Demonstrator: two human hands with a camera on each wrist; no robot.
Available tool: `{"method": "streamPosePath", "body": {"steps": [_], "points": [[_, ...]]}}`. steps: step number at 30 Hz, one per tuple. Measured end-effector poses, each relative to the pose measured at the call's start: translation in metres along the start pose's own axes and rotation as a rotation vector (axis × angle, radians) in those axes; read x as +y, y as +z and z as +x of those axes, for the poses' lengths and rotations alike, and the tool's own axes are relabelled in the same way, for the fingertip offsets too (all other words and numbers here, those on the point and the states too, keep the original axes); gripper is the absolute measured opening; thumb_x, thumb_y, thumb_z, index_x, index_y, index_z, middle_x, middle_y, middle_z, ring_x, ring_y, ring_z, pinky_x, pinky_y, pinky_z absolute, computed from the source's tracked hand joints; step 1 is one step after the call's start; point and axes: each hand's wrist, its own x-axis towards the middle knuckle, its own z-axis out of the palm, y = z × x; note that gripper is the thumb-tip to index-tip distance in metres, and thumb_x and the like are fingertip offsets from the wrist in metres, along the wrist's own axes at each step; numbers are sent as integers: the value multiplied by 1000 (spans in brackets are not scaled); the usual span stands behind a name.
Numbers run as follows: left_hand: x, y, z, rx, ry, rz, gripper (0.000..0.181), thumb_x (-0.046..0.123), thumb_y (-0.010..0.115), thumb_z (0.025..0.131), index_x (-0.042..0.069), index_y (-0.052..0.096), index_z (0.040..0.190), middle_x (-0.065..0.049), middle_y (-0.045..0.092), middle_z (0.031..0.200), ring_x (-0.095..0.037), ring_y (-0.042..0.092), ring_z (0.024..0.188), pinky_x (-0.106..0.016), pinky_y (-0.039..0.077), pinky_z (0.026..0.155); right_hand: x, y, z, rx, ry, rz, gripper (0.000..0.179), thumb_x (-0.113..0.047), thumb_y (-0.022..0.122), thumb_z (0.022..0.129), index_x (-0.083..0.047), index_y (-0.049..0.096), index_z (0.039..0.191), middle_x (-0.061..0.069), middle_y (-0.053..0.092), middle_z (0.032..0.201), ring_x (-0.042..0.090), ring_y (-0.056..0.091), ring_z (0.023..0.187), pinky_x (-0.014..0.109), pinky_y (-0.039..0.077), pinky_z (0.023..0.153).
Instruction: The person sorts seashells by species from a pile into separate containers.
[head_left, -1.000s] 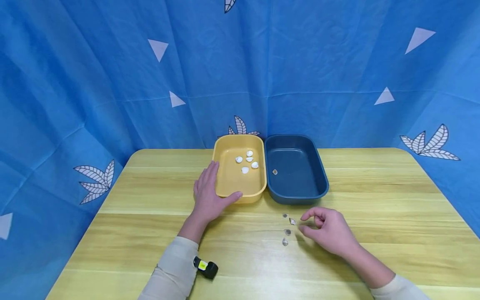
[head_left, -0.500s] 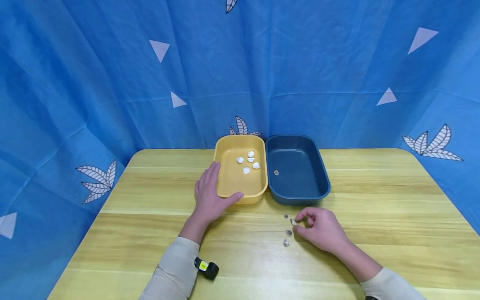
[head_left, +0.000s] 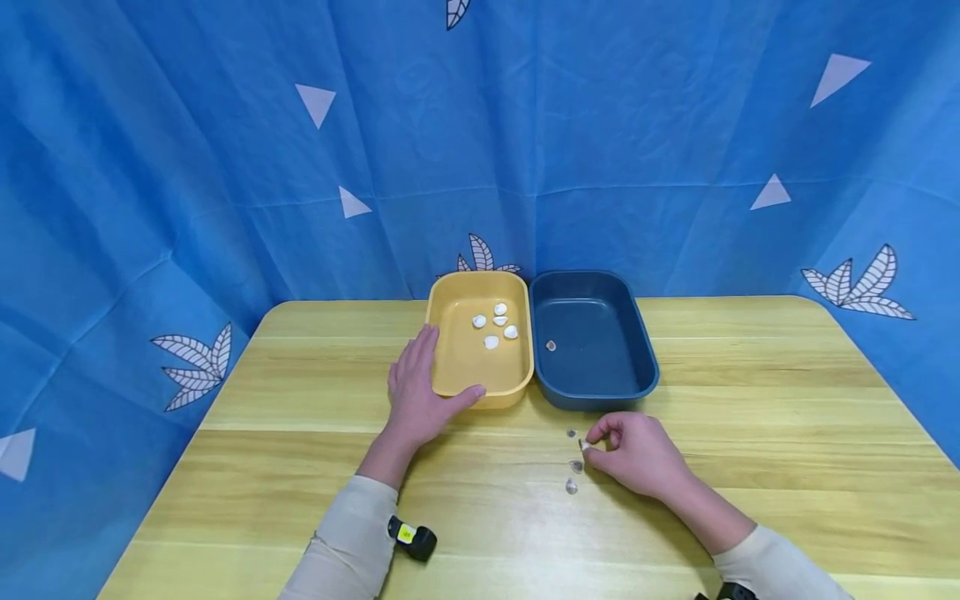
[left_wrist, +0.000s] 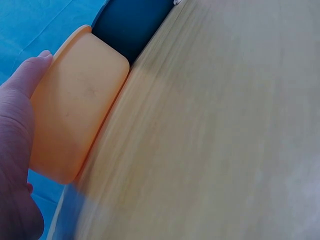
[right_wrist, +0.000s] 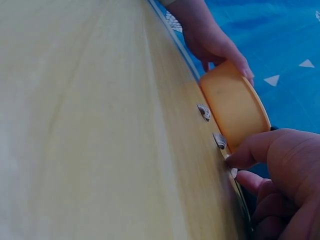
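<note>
My right hand pinches a small pale shell between thumb and forefinger, close over the table in front of the dark blue bin. Three more small greyish shells lie beside it: one behind and two nearer the table's front, a darker shell and a ribbed shell. My left hand rests with spread, fairly straight fingers along the left side of the yellow bin, its thumb on the front rim. Several white shells lie inside the yellow bin, and one brownish shell in the blue one.
Both bins stand side by side at the back of the wooden table. A blue patterned curtain hangs right behind them. A black wrist camera sits on the left sleeve.
My right hand has moved left to a shell on the table, and its thumb and forefinger have closed on it. The left hand stays at the yellow bin.
</note>
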Motion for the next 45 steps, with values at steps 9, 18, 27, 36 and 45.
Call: {"method": "streamPosePath", "body": {"steps": [9,18,27,36,45], "points": [[0,-1,0,8,8,-9,114,72,70,76,13,21,160,-2,16,165,-31,16,147,-63,7,111,0,-1,2,-5,-1,11,15,-18,83,77,-15,72,86,-4,48,61,13,44,56,30,37,56],[-1,0,0,3,-6,-2,114,73,68,76,16,19,161,-1,15,165,-29,15,147,-61,7,112,-1,-2,2,-52,6,56,11,-13,81,78,-14,72,84,-4,48,61,12,45,57,29,38,58],[-1,0,-1,4,-4,-8,114,72,70,75,15,20,160,-1,15,165,-29,15,147,-61,8,112,-3,-4,-2,-64,8,107,13,-12,82,78,-13,72,84,-3,46,60,11,43,54,27,37,54],[0,0,0,16,7,-17,113,71,71,75,13,22,160,-3,17,165,-32,17,147,-62,9,111,-18,-19,-6,-15,-83,146,15,-9,83,79,-12,72,88,-7,36,56,7,33,48,25,31,47],[1,1,1,8,-5,-1,114,71,71,75,13,21,160,-3,16,165,-30,16,147,-61,8,112,-34,-36,1,30,-157,186,13,-9,82,81,-11,73,90,-8,30,57,7,30,49,27,31,49]]}}
